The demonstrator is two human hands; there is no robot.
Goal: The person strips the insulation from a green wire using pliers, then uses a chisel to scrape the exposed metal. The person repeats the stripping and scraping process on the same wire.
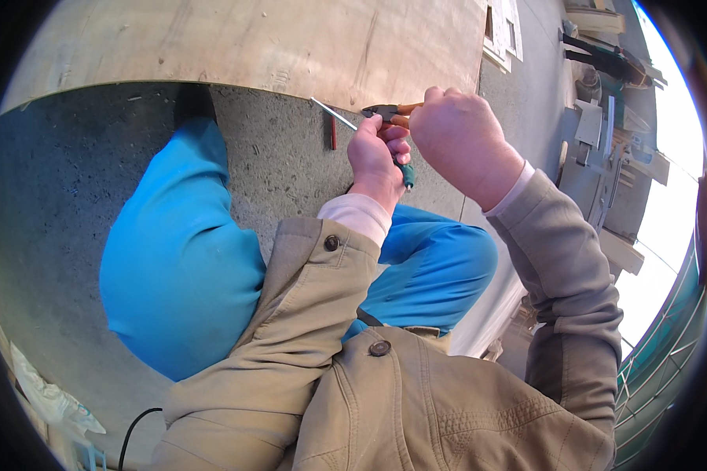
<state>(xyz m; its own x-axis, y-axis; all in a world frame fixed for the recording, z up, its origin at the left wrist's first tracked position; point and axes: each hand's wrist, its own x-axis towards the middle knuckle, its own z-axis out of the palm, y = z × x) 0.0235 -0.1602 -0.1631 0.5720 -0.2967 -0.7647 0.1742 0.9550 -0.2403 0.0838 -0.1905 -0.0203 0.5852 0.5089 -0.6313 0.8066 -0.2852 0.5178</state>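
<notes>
Khaki jacket fabric (416, 408) with two dark round buttons fills the lower middle of the view, closest of all, and both of the person's sleeves rise from it toward the hands. Bright blue trousers (181, 267) cover the bent legs on the left, with the other knee showing just right of the left sleeve. Grey speckled concrete floor (63, 196) lies beneath them, and a thin black cable (133, 432) curls at the lower left beside a crumpled pale plastic bag (51, 400).

Across the top runs a large pale plywood sheet (275, 39), its curved edge lying on the floor.

Just below that edge, the left hand (375, 161) is curled tight around a screwdriver with a dark green handle (406, 174); the handle end pokes out under the fist, and the thin silver shaft (334, 114) slants up and to the left over the concrete. A small red stick-like object (333, 132) lies on the floor just beneath the shaft.

Touching that hand on its right side, the right hand (459, 141) is closed into a fist around pliers with orange handles (397, 114). Their dark jaws point left, meeting the screwdriver near the top of the left fist; whether the jaws pinch anything cannot be told.

Farther right, grey and white boards and panels (605, 157) stand well apart along a bright, overexposed edge, with green mesh fencing (668, 353) at the lower right.
</notes>
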